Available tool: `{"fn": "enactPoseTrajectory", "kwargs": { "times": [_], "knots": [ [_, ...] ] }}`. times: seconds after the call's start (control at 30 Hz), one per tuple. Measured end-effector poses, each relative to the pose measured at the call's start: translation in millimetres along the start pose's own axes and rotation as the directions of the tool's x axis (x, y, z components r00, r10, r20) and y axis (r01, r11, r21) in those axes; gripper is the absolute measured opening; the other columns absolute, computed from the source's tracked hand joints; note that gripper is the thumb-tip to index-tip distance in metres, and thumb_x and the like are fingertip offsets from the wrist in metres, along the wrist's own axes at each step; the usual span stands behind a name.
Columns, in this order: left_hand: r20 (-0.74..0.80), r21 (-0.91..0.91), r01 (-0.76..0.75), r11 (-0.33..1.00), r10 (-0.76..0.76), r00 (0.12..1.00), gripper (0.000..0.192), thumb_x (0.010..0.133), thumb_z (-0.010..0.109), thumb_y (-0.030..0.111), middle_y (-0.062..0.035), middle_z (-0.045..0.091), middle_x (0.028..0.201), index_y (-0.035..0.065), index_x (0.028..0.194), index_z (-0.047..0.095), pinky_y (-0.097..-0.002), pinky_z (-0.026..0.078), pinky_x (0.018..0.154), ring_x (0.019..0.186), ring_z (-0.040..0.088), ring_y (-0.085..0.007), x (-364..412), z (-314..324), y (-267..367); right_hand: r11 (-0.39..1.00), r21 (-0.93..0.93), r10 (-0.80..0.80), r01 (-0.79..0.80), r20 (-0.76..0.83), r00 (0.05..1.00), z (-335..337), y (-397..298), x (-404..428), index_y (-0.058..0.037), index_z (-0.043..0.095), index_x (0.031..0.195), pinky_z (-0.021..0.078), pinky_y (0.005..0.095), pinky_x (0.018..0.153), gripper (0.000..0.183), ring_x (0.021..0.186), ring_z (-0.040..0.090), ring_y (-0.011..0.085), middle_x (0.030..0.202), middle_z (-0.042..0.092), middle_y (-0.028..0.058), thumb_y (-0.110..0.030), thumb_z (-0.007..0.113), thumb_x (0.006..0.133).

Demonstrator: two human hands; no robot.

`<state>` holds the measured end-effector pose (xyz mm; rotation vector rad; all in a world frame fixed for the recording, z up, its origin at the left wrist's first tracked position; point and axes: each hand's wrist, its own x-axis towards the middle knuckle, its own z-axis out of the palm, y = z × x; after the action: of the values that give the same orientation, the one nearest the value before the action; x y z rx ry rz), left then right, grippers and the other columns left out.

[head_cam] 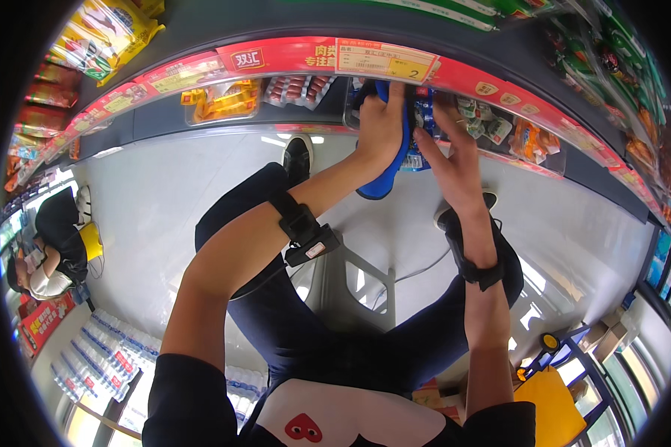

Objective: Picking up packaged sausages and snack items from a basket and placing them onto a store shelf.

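My left hand (381,124) grips a blue cloth-like item (381,181) at the lower shelf, below the red price strip (291,54). Part of that item hangs in front of the shelf edge. Just to its right, my right hand (452,146) has its fingers spread beside blue snack packets (423,114); some fingertips are hidden under the upper shelf, and whether they touch a packet is unclear. A clear plastic tray (349,106) shows left of my left hand. Yellow packets (229,100) and blister-like packs of reddish sausages (299,89) lie further left.
Green-white packets (495,127) and orange packets (534,139) lie on the shelf to the right. A grey plastic stool (369,279) is under me, with a cable on the floor. At far left sits another person (56,251); wrapped water bottles (98,352) stand below. A yellow-panelled cart (551,408) is lower right.
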<state>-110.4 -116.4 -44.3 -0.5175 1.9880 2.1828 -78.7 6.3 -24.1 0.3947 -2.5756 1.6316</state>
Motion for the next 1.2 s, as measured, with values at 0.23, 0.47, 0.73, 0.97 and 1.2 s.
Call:
{"fn": "enactPoseTrajectory", "kwargs": {
  "times": [0.23,0.47,0.73,0.97,1.2],
  "knots": [
    [-0.128,0.337,0.034,0.941,0.01,0.992,0.056,0.092,0.041,0.04,-0.0277,0.058,0.065,-0.0107,0.073,0.057,-0.046,0.044,0.063,0.065,0.059,-0.0409,5,2,-3,0.805,0.508,0.482,-0.307,-0.258,0.837,30,21,-11,0.0031,0.06,0.101,0.0451,0.0267,0.075,0.023,0.08,0.059,0.0189,0.093,0.062,0.0085,-0.003,0.061,0.079],
    [0.103,0.468,-0.249,0.848,0.228,0.968,0.054,0.09,0.045,0.042,-0.0276,0.057,0.063,-0.0067,0.072,0.058,-0.0487,0.047,0.059,0.062,0.059,-0.0426,-2,3,12,0.311,0.914,0.861,-0.261,-0.155,0.484,17,85,-34,-0.0026,0.054,0.105,0.0497,0.0289,0.071,0.023,0.086,0.06,0.0197,0.096,0.059,0.0077,-0.008,0.044,0.085],
    [0.58,0.414,-0.578,0.704,0.285,0.763,0.043,0.089,0.047,0.039,-0.0186,0.06,0.065,0.0017,0.074,0.062,-0.0424,0.049,0.057,0.062,0.061,-0.0343,-35,9,20,-0.066,0.871,0.777,-0.488,0.352,0.523,150,61,-169,-0.0123,0.049,0.114,0.048,0.0292,0.072,0.039,0.08,0.06,0.0156,0.1,0.058,0.0021,-0.044,0.041,0.092],
    [0.639,0.319,-0.72,0.616,0.421,0.643,0.042,0.087,0.049,0.037,-0.0107,0.06,0.058,0.0066,0.062,0.063,-0.0375,0.047,0.055,0.056,0.061,-0.0271,-42,8,34,0.214,0.144,0.94,-0.966,0.238,0.244,222,23,-130,-0.001,0.049,0.115,0.0485,0.0265,0.047,0.034,0.069,0.065,0.0232,0.088,0.062,0.013,-0.019,0.058,0.087],
    [0.736,0.216,-0.862,0.459,0.503,0.452,0.018,0.075,0.056,0.018,-0.0078,0.064,0.065,0.0072,0.064,0.066,-0.0352,0.048,0.057,0.066,0.064,-0.0256,-39,-4,32,0.909,0.08,0.415,-0.41,-0.073,0.907,248,21,-26,-0.0002,0.037,0.119,0.0492,0.0306,0.059,0.038,0.073,0.057,0.0211,0.097,0.053,0.0182,-0.005,0.054,0.084]
  ]
}}
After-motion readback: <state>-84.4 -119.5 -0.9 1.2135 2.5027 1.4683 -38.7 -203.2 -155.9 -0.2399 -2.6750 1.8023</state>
